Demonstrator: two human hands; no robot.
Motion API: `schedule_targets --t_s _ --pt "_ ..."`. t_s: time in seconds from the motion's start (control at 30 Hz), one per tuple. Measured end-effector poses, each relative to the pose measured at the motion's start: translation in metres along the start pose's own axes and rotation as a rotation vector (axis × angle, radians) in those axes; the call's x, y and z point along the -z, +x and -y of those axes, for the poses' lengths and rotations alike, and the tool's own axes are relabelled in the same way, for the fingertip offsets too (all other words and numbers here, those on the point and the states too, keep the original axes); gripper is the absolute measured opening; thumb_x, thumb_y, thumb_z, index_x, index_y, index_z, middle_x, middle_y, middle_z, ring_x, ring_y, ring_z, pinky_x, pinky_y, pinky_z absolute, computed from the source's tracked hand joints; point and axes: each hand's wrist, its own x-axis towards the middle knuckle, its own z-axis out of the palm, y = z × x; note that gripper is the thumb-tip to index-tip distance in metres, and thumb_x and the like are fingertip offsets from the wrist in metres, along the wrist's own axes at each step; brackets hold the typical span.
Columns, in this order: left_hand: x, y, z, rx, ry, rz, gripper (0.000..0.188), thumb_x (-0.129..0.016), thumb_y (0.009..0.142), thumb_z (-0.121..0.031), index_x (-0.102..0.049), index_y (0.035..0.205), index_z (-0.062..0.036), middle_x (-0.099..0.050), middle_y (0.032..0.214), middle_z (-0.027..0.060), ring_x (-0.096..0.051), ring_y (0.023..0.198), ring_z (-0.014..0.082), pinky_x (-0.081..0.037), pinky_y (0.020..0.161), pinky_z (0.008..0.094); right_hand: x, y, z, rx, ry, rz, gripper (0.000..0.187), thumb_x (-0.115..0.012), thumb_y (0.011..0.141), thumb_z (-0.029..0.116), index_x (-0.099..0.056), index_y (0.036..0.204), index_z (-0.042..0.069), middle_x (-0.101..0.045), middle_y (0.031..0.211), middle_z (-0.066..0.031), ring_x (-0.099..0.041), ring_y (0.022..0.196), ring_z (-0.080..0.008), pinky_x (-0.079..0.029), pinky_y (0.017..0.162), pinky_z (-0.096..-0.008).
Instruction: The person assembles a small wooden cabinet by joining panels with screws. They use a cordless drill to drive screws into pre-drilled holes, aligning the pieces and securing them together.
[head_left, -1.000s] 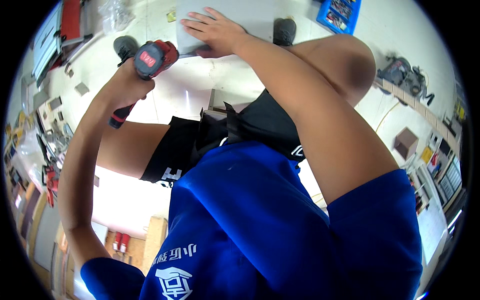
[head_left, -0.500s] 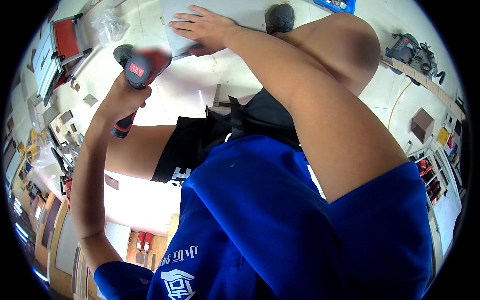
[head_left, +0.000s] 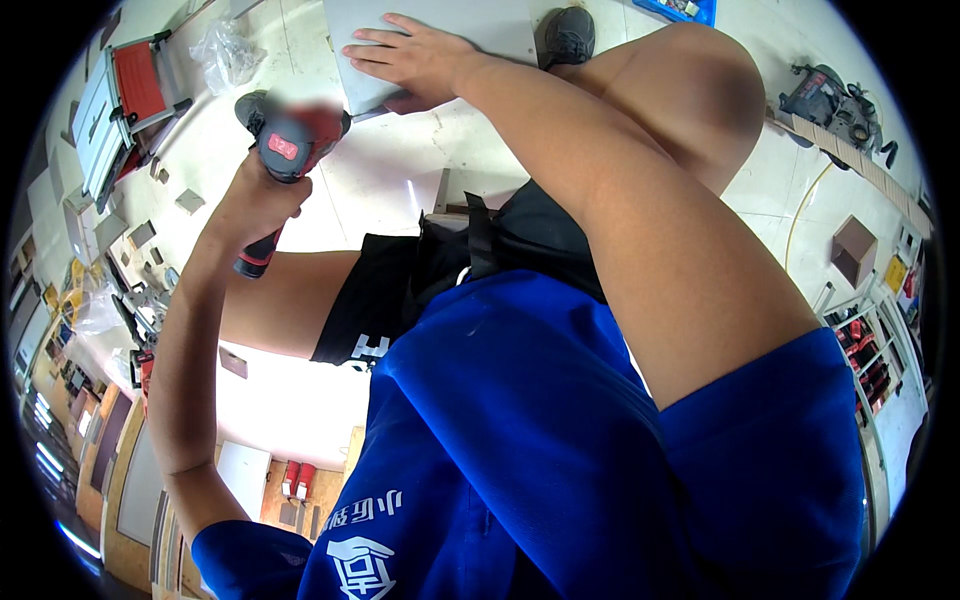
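My left hand (head_left: 262, 196) is wrapped round the handle of a red and black cordless drill (head_left: 290, 148). The drill's front end is close to the near left corner of a grey panel (head_left: 490, 32), and I cannot tell whether they touch. Part of the drill's top is blurred. On that panel my right hand (head_left: 420, 62) lies flat, palm down, with its fingers spread and pointing left. The panel runs out past the upper edge of the view.
A folding stand with a red panel (head_left: 143, 85) and a clear plastic bag (head_left: 226, 55) are at the upper left. A circular saw-like power tool (head_left: 832, 105) sits at the upper right, near a small brown box (head_left: 854, 250). A blue tray (head_left: 690, 10) shows at the top.
The whole view has shifted slightly, so everything appears a little further right. Both hands keep their hold and place, one on the drill and one on the panel.
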Motion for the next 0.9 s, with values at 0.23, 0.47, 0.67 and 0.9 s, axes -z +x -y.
schedule_targets --t_s 0.23,0.47,0.67,0.9 --pt "-0.004 -0.005 -0.007 -0.006 -0.011 -0.023 0.028 -0.063 0.083 -0.008 -0.056 0.109 0.0002 -0.062 0.077 0.0039 -0.063 0.063 0.0143 -0.054 0.059 0.0328 0.0 0.0 -0.001 0.0 0.015 -0.006 0.078 -0.066 0.089 0.048 -0.039 0.153 0.012 -0.025 0.164 0.0 -0.015 0.154 -0.0201 -0.012 0.126 -0.0464" --pt "-0.005 0.001 -0.001 0.027 0.005 -0.038 0.03 -0.062 0.084 -0.008 -0.055 0.112 0.0007 -0.062 0.077 0.0042 -0.063 0.063 0.014 -0.053 0.058 0.0323 0.014 0.001 -0.009 0.062 0.209 0.088 0.084 -0.06 0.088 0.048 -0.033 0.153 0.002 -0.026 0.164 -0.0119 -0.015 0.153 -0.0294 -0.008 0.124 -0.0521" --pt "-0.009 -0.001 -0.009 0.039 -0.013 -0.035 0.025 -0.06 0.08 -0.007 -0.058 0.104 0.0041 -0.063 0.078 0.0067 -0.064 0.063 0.0156 -0.053 0.06 0.0321 0.017 -0.001 -0.01 0.073 0.187 0.093 0.082 -0.059 0.089 0.047 -0.035 0.152 0.001 -0.028 0.163 -0.0121 -0.016 0.153 -0.0296 -0.009 0.124 -0.0518" --pt "-0.01 0.007 0.006 0.038 -0.013 -0.012 0.036 -0.063 0.082 -0.008 -0.054 0.117 0.001 -0.062 0.08 0.0046 -0.063 0.062 0.0142 -0.053 0.057 0.0312 0.018 -0.001 -0.009 0.064 0.195 0.082 0.082 -0.059 0.089 0.048 -0.036 0.152 0.001 -0.028 0.162 -0.0121 -0.017 0.153 -0.0293 -0.009 0.124 -0.0517"
